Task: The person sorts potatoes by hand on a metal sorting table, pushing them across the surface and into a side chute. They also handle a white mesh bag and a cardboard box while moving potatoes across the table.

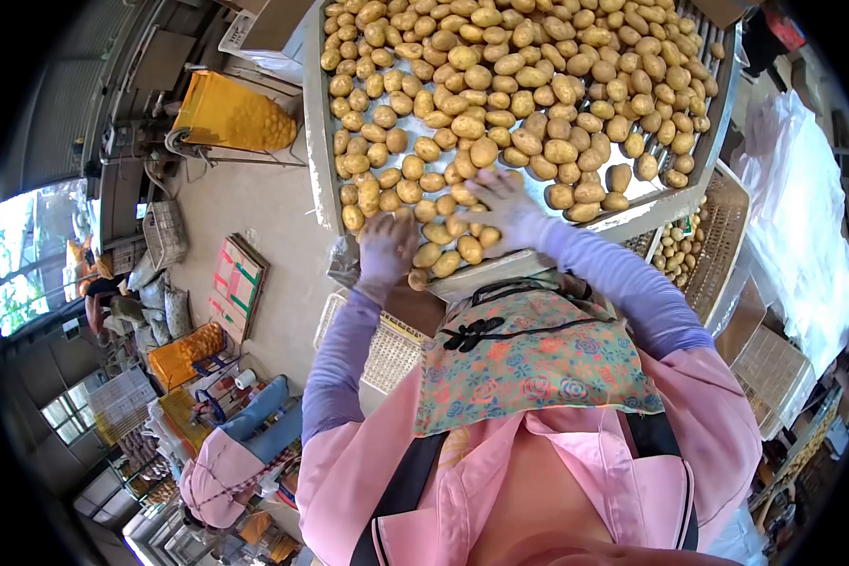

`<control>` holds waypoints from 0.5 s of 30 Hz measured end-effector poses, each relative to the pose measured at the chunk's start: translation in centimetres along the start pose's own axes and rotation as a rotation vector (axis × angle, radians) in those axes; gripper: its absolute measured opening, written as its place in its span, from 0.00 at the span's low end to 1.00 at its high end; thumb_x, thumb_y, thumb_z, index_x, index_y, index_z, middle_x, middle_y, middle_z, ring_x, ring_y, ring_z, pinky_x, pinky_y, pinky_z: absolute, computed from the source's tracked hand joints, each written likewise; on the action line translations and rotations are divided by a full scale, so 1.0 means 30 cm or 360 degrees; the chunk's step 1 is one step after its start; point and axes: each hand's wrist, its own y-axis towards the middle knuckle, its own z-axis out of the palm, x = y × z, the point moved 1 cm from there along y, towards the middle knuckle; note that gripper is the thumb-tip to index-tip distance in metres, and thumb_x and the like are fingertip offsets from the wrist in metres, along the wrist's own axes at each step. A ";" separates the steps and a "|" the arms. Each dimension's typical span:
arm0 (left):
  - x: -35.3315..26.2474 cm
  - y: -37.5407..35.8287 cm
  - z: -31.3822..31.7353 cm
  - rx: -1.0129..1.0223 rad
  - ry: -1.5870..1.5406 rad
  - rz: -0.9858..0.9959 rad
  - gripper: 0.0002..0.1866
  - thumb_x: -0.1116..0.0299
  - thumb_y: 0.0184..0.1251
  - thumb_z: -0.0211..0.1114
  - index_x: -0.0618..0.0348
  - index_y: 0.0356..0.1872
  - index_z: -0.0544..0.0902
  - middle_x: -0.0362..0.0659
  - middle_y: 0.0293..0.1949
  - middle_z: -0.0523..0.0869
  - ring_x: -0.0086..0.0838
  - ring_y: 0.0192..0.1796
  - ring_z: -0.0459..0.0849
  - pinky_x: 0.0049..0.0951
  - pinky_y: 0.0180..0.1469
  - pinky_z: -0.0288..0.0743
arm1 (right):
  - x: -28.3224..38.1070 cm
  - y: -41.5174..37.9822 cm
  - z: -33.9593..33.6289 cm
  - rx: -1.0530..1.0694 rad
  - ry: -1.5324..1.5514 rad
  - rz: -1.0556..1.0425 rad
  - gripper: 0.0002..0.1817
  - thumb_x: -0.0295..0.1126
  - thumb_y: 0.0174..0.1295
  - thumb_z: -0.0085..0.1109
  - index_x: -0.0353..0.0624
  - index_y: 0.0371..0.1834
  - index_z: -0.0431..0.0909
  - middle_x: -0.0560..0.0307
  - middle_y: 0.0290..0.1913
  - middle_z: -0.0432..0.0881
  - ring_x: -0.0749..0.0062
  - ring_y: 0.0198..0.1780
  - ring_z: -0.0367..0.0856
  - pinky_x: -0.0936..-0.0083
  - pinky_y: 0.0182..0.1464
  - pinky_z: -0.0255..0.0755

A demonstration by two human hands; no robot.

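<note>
Many potatoes (465, 125) cover a metal sorting table (323, 179) with a raised rim. My left hand (387, 247), gloved, is at the table's near left corner with its fingers curled down among the potatoes; what lies under them is hidden. Fingers spread, my gloved right hand (509, 209) rests over potatoes at the near edge, holding none that I can see. Between the two hands lie several potatoes, and a single potato (418, 279) sits at the rim just below my left hand.
Below the table are a pale plastic crate (382, 354) on the left and a crate (722, 236) by smaller potatoes (677, 250) on the right. Clear plastic sheeting (797, 226) hangs at right. A yellow mesh sack (226, 111) stands left; a person in pink (222, 476) is lower left.
</note>
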 end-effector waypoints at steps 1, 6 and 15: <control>0.011 0.099 -0.027 0.0036 -0.0108 -0.0140 0.24 0.58 0.67 0.68 0.50 0.64 0.84 0.52 0.55 0.86 0.51 0.63 0.80 0.57 0.68 0.71 | 0.045 0.067 0.006 0.0119 0.0063 -0.0015 0.40 0.66 0.59 0.66 0.77 0.77 0.72 0.51 0.86 0.57 0.42 0.87 0.48 0.40 0.86 0.33; -0.081 0.417 0.114 -0.0081 0.0238 -0.0487 0.33 0.49 0.68 0.66 0.42 0.74 0.76 0.55 0.71 0.75 0.63 0.73 0.69 0.67 0.74 0.60 | 0.206 0.118 0.081 0.0152 0.0321 -0.0372 0.28 0.54 0.66 0.63 0.69 0.70 0.80 0.57 0.80 0.68 0.49 0.82 0.60 0.42 0.83 0.45; -0.214 -0.023 0.073 0.0085 0.0033 0.0064 0.25 0.54 0.69 0.66 0.33 0.68 0.83 0.47 0.75 0.75 0.64 0.75 0.68 0.64 0.79 0.54 | -0.195 -0.339 -0.221 -0.0365 -0.0221 0.0624 0.32 0.58 0.56 0.68 0.69 0.66 0.84 0.57 0.77 0.72 0.46 0.79 0.62 0.42 0.80 0.51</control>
